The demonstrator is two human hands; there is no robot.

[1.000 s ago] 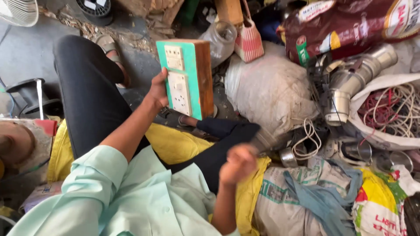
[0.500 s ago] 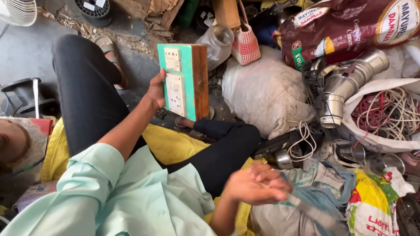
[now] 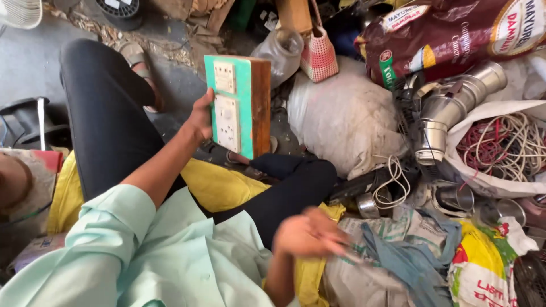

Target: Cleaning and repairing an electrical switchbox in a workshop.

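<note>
From the head camera, your left hand point(image 3: 200, 116) grips the green switch board point(image 3: 236, 105) by its near edge, holding it upright above your knee, sockets facing you. You seem to be at the step of fetching something for it. Your right hand point(image 3: 307, 233) is blurred over the grey sack point(image 3: 398, 250), fingers loosely spread, holding nothing. Next calls for a steady board.
</note>
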